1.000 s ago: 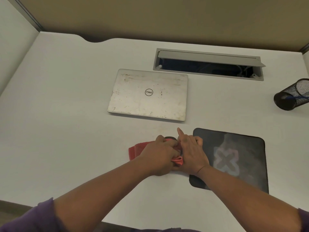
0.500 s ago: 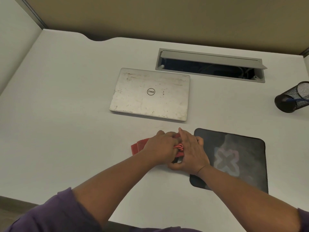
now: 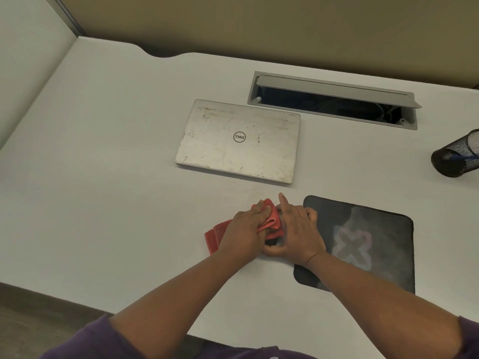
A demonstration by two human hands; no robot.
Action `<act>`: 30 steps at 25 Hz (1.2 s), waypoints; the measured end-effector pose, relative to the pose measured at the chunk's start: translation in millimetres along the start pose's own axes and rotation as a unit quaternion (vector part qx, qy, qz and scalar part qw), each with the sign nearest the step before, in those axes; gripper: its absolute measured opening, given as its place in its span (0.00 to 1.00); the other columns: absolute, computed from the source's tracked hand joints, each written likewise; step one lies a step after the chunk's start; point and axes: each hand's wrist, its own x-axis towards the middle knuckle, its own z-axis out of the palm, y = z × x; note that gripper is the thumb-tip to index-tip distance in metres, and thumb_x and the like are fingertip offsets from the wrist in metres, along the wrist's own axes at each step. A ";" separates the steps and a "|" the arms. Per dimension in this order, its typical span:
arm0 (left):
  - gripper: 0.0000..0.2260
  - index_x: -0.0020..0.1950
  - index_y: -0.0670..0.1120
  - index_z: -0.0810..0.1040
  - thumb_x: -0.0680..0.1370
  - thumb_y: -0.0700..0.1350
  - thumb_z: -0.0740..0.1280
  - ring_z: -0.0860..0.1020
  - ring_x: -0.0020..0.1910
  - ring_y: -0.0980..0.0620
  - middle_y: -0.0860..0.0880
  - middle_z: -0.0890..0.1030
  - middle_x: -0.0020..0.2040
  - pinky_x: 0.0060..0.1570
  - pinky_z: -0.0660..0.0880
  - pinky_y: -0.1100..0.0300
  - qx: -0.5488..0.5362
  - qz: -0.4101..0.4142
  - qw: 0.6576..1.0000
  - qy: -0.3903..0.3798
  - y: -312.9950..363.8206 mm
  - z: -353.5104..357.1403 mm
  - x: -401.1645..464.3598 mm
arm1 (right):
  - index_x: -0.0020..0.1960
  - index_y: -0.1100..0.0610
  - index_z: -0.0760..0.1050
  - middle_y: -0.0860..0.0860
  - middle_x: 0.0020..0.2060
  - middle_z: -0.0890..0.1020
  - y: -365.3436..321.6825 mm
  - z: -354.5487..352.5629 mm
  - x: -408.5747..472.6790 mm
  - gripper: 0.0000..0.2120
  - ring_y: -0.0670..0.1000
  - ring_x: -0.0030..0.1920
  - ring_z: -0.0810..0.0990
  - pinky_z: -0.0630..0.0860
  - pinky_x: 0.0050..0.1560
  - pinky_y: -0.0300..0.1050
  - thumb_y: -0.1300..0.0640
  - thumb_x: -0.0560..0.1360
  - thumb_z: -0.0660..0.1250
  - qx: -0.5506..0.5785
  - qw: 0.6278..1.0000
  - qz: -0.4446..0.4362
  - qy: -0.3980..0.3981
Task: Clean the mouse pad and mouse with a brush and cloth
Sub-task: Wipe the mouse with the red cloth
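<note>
On the white desk, my left hand (image 3: 243,231) presses a red cloth (image 3: 272,221) onto a dark mouse (image 3: 272,240), which is mostly hidden under cloth and hands. My right hand (image 3: 298,229) grips the mouse from its right side, with the index finger pointing away from me. More of the cloth sticks out to the left under my left hand. The black mouse pad (image 3: 375,242), with a faded pale cross print, lies just right of my hands. No brush is in view.
A closed, smudged silver laptop (image 3: 238,141) lies behind my hands. An open cable tray (image 3: 334,99) is set into the desk behind it. A black mesh pen cup (image 3: 458,156) lies on its side at the right edge. Partition walls close the back and left.
My left hand has slid the cloth forward over the mouse, and a fold of cloth now shows past its fingers. My right hand stays on the mouse.
</note>
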 end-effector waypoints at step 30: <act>0.33 0.82 0.56 0.54 0.81 0.34 0.61 0.51 0.81 0.45 0.57 0.44 0.82 0.61 0.77 0.47 0.162 0.005 0.983 0.086 3.0 63.6 -63.8 | 0.48 0.47 0.74 0.47 0.46 0.73 -11.4 -61.7 47.4 0.10 0.54 0.50 0.75 0.60 0.48 0.54 0.45 0.70 0.70 -0.179 0.954 -0.162 -0.178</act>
